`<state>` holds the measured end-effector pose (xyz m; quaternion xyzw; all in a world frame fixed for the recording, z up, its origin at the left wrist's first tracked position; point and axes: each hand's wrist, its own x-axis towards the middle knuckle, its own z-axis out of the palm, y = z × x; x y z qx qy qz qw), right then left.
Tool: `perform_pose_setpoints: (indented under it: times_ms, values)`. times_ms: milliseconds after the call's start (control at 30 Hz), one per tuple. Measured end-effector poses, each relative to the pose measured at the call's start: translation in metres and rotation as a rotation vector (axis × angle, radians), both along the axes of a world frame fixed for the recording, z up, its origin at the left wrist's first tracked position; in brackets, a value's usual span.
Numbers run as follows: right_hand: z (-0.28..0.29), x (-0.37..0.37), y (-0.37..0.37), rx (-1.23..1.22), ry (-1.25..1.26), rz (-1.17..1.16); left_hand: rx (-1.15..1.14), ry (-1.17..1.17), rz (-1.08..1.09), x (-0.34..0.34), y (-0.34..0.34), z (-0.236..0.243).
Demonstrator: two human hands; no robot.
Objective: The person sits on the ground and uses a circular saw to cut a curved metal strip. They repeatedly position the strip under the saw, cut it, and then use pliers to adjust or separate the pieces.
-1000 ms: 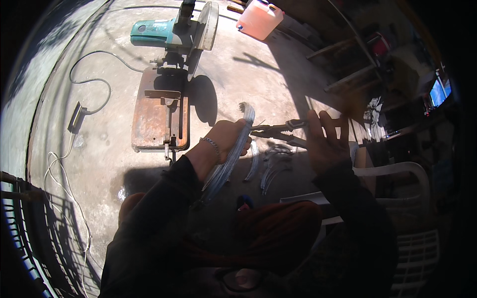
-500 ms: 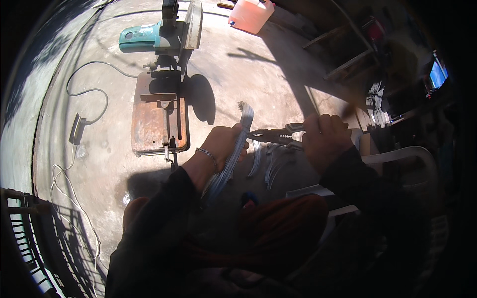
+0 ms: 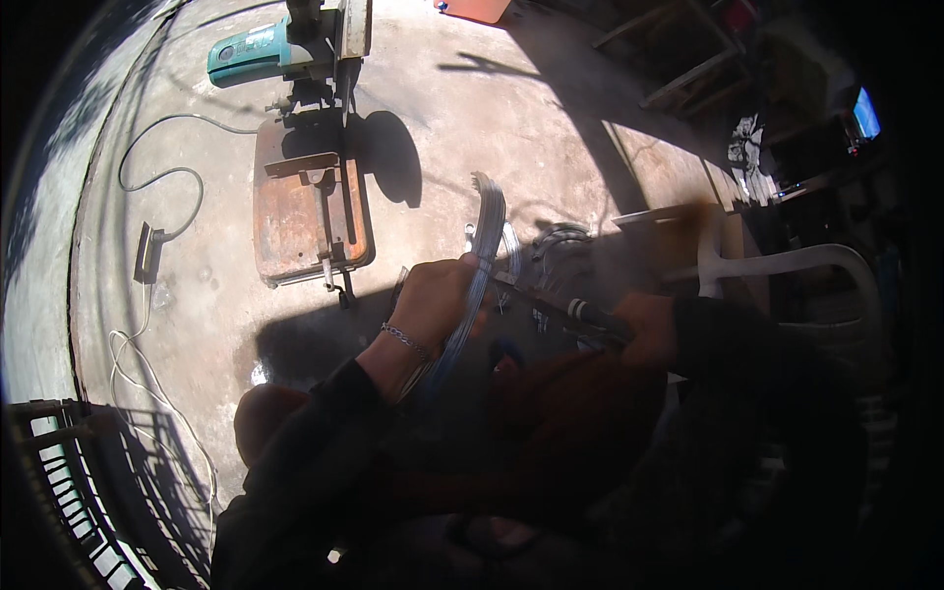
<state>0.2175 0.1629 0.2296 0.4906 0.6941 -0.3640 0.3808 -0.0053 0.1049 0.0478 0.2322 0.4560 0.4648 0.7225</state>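
A bundle of thin grey metal wires (image 3: 489, 218) slants up past my knees, its upper end curved over. My left hand (image 3: 430, 303), with a chain bracelet at the wrist, is closed around the bundle's middle. From the right, my right hand (image 3: 649, 332) grips the handles of a pair of pliers (image 3: 547, 301). The pliers' jaws meet the bundle beside my left fingers; shadow hides exactly what they bite. Other wire pieces (image 3: 562, 236) lie on the concrete just beyond.
Ahead on the left stands a cut-off saw with a teal motor (image 3: 248, 55) and rusty base (image 3: 285, 231). Its cable (image 3: 202, 187) runs to a connector and a pale cord on the floor. A white plastic chair (image 3: 787, 259) is at the right. A reddish container (image 3: 476, 9) sits at the far edge.
My right hand has moved down toward my lap, swinging the pliers' handles lower while their jaws stay by the bundle. The view has shifted, so the saw and container appear higher.
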Motion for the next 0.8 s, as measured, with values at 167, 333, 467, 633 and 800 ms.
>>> perform_pose_setpoints:
  times_ms: [167,333,467,633,800]
  values:
    - [-0.044,0.049,-0.031,-0.646,0.572,-0.705,0.017,-0.097,-0.022,0.005,-0.006,-0.004]
    - [-0.051,0.033,-0.042,-0.179,0.536,-0.511,0.019,-0.107,0.020,-0.010,0.002,-0.003]
    - [-0.052,0.037,-0.053,0.398,0.644,-0.002,-0.015,-0.103,0.014,-0.004,0.010,0.007]
    - [-0.063,0.043,-0.048,-0.418,0.630,-0.810,0.006,-0.130,0.016,-0.007,0.017,0.008]
    - [-0.112,0.070,-0.085,-0.477,0.901,-0.738,0.002,-0.132,0.011,-0.008,0.021,0.004]
